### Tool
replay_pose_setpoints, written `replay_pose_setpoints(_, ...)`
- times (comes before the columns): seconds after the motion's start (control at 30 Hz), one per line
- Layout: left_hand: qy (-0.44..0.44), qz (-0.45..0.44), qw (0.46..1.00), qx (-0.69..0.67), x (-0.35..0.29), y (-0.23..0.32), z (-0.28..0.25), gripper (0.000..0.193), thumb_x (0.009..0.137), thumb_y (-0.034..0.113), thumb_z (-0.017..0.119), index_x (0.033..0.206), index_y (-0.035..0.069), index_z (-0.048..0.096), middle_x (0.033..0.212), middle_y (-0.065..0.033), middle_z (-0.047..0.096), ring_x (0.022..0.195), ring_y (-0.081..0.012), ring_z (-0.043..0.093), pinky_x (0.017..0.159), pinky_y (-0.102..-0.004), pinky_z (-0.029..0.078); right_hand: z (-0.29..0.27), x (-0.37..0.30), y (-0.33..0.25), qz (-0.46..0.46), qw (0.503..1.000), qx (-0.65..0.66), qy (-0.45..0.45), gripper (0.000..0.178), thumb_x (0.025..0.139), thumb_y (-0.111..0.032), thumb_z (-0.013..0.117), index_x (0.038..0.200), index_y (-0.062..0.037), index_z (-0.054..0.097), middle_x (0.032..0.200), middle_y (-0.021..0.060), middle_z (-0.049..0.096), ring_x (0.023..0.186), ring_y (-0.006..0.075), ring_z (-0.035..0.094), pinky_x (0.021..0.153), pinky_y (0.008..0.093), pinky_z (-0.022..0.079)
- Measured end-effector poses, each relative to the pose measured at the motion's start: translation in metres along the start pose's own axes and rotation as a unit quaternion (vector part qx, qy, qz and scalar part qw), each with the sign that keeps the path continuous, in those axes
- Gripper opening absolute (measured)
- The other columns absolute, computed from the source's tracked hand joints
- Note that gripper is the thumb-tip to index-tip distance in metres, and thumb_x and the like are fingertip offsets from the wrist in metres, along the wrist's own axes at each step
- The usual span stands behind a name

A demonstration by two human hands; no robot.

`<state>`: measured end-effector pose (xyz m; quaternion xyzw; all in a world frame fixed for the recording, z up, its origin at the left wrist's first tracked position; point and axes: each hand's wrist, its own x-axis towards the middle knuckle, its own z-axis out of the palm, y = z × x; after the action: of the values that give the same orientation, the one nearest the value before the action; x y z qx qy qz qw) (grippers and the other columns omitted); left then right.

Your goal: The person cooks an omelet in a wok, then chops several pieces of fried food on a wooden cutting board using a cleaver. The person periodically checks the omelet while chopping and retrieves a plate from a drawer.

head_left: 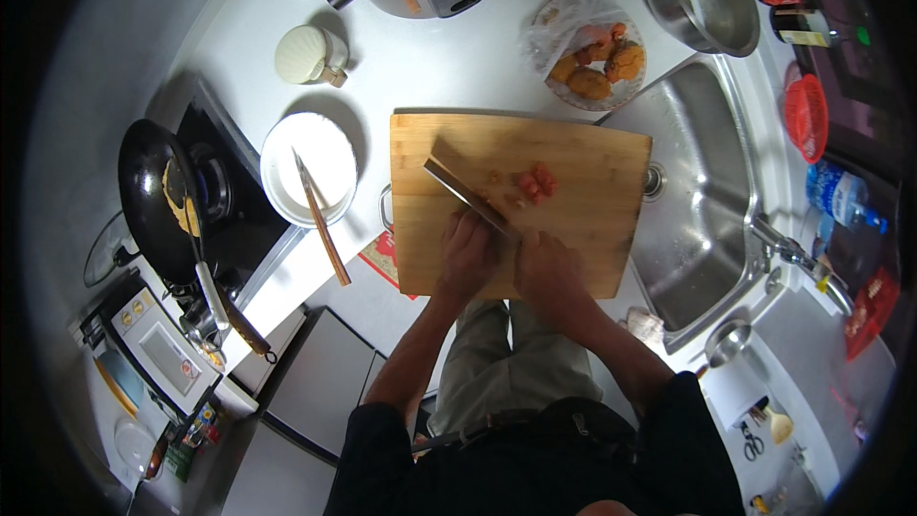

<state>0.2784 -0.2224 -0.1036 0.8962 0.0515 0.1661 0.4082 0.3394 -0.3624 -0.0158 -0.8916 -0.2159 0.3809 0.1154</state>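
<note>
A wooden cutting board (592, 258) lies on the white counter in front of me. My right hand (547, 268) is closed around the handle of a kitchen knife (466, 193), whose broad blade points to the far left, low over the board. Against the near side of the blade, my left hand (468, 250) rests with its fingers curled down. Whatever those fingers hold is hidden beneath them. Beyond the blade sits a small heap of chopped red pieces (538, 182), perhaps tomato, with a few paler bits nearer the knife.
Left of the board stands a white bowl (332, 148) with chopsticks (322, 218) across it. A black wok (143, 182) holding yellow food and a turner is on the stove. At the right is a steel sink (697, 239); a plate of red and orange produce (626, 91) stands behind.
</note>
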Motion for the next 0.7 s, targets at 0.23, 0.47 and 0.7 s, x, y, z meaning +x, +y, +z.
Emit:
replay_pose_setpoints(0.23,0.019,-0.004,1.0,0.011,0.003,0.004,-0.002,0.026,0.074,-0.003,0.063,0.1,0.0,0.066,0.107,-0.017,0.062,0.091,-0.0375,0.058,0.079,-0.0456,0.05,0.016,-0.029,0.028,0.046,0.999,0.015,0.015,0.017,0.088,-0.016,0.059,0.093,0.0,0.055,0.092,0.0227,0.064,0.086,0.0395,0.066,0.074,0.0506,0.053)
replay_pose_setpoints(0.47,0.034,-0.011,0.999,0.014,-0.001,0.003,0.002,0.017,0.08,-0.002,0.063,0.097,0.0,0.065,0.106,-0.0172,0.061,0.09,-0.0372,0.059,0.078,-0.0455,0.05,0.031,-0.051,0.046,0.019,0.989,0.092,0.116,0.017,0.095,-0.018,0.053,0.09,-0.0013,0.055,0.078,0.0213,0.063,0.074,0.0407,0.064,0.064,0.0531,0.049)
replay_pose_setpoints(0.7,0.032,-0.035,0.999,-0.006,-0.002,0.006,-0.001,0.016,0.081,-0.002,0.066,0.097,0.0,0.067,0.105,-0.0157,0.063,0.092,-0.0349,0.061,0.081,-0.0425,0.05,0.023,-0.056,0.043,-0.01,0.979,0.111,0.17,0.015,0.093,-0.016,0.058,0.086,-0.003,0.054,0.076,0.0187,0.062,0.068,0.0385,0.063,0.059,0.0512,0.048)
